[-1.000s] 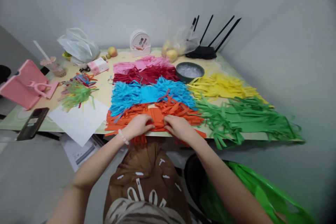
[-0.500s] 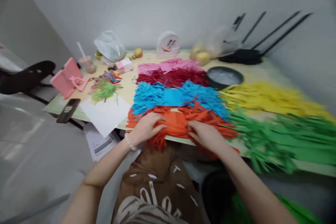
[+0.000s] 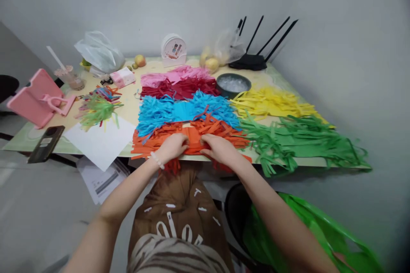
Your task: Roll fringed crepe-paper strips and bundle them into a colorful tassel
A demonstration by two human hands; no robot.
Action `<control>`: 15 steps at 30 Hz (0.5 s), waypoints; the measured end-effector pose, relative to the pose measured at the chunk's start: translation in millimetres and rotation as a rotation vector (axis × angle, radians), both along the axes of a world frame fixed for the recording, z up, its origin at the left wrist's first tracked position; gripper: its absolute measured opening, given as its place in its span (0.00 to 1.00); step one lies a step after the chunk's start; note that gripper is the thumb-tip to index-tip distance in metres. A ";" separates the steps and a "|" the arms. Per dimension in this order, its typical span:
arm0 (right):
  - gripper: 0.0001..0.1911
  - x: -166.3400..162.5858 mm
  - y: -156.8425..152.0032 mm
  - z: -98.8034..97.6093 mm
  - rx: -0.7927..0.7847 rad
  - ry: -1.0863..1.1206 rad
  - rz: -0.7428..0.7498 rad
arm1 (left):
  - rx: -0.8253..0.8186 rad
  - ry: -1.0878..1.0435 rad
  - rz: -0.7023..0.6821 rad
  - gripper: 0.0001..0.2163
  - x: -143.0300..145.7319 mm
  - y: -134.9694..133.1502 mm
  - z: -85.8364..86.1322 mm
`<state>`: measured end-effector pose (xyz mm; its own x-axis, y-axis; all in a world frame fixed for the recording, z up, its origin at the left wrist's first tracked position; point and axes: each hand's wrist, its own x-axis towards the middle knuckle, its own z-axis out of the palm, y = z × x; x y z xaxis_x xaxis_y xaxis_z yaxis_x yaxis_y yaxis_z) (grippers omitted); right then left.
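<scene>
Your left hand (image 3: 174, 145) and right hand (image 3: 219, 149) pinch the orange paper (image 3: 194, 135), its ends already cut into fringe, its middle still whole, like the blue paper (image 3: 183, 111) just behind it.

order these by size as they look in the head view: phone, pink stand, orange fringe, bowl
1. Orange fringe
2. Pink stand
3. Bowl and phone: too alike to rank, as the phone seems nearer the camera.
</scene>
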<state>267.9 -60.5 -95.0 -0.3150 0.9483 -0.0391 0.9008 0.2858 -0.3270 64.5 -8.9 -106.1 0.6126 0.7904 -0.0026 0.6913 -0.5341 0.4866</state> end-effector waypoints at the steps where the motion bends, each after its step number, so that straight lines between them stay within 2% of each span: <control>1: 0.09 -2.9 -6.9 1.8 0.033 0.020 -0.007 | 0.028 -0.016 0.026 0.03 2.1 -1.1 0.5; 5: 0.16 -33.3 -30.1 -2.0 0.088 0.223 -0.032 | 0.177 -0.148 0.124 0.03 8.4 -6.9 5.6; 9: 0.22 -64.9 -19.6 -20.7 0.006 0.310 -0.105 | 0.354 -0.335 0.270 0.05 1.9 -8.2 13.2; 12: 0.17 -68.2 -1.9 -30.7 -0.038 0.391 -0.236 | 0.474 -0.490 0.452 0.05 -20.5 3.7 19.0; 15: 0.11 -59.8 9.1 -36.5 -0.064 0.533 -0.352 | 0.613 -0.750 0.718 0.04 -61.1 28.1 30.0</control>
